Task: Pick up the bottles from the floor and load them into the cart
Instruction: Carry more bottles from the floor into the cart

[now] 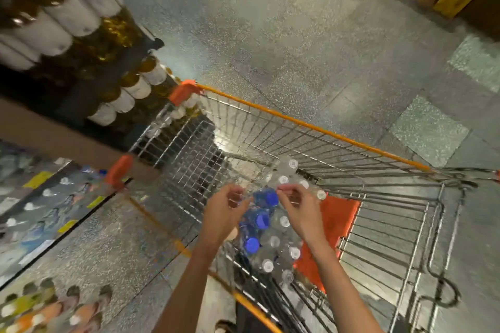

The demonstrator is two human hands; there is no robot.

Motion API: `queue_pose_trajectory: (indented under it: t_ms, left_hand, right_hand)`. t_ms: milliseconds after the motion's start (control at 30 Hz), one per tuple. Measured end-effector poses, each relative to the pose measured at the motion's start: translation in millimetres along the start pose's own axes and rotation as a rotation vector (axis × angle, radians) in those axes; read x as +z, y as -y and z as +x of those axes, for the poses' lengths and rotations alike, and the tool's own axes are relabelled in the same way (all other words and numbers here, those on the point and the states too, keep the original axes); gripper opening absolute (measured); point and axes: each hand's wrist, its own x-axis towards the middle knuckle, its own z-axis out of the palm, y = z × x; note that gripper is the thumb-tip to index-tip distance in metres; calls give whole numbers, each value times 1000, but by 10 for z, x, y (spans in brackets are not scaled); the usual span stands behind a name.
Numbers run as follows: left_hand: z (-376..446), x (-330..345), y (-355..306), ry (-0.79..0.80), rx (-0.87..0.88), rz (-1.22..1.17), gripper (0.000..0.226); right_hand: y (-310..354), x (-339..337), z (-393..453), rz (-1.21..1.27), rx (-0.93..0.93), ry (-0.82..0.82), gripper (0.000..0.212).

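A: We have both hands over the cart (311, 127), near its handle end. The left hand (223, 213) has its fingers (234, 192) curled, and the right hand (299, 209) pinches with its fingertips (281, 189) at what looks like the clear wrap on the bottles (270, 224). The blur stops us saying how firm either hold is.

B: And the bottles themselves?

A: A bundle with blue caps and white caps, inside the wire basket beside the orange seat flap (336, 220), towards the near rim. We cannot tell whether it rests on the basket bottom or hangs from our hands.

B: So what could go wrong?

A: If thin wrap is all we hold, it could tear or slip and the bundle drop hard. Clear plastic bottles are heavy and slick, so they may roll or wedge against the wire.

B: Anything else?

A: The cart stands on a smooth floor (297, 35); leaning on the rim could roll it towards the shelf bottles (135, 89) by its far-left corner.
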Motion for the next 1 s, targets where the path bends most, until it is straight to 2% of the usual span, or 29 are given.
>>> queue_pose_trajectory:
  t_ms: [233,300,367,433,500,567,633,767,833,1000]
  left_hand:
    - [-1229,-929,311,-376,32,-54,11]
    - [-1653,-1105,556,-437,44,-114,14]
    - [-2073,-1238,869,-492,23,-204,13]
    - [-2546,-1339,1192,-509,-37,-170,12]
    - [-3074,-1395,1550,-549,-72,-122,6]
    - [-3610,-1368,1942,-630,-120,-215,6]
    - [-4102,-1310,2315,-751,-184,-319,13]
    - [-4957,-1244,2753,-869,-327,-308,21]
    - [-5251,-1207,2941,-906,-403,-311,11]
    - [-5638,-1197,3403,-997,-508,-397,11]
  right_hand:
    - [788,540,-758,25,-284,250,15]
    - [923,733,-1103,10,-359,338,19]
    - [994,936,-1484,-18,-416,404,15]
    - [1015,1131,-1903,-37,-479,486,9]
    - [1007,1315,-2345,-40,-503,580,7]
    - [954,1511,-2778,-55,-518,678,7]
    - [897,1704,-3187,-90,-537,772,8]
    - [827,2019,-3872,-169,-581,960,8]
    - [832,2181,-4136,-220,-609,1038,7]
    - [853,2744,-4688,-303,-639,1183,6]
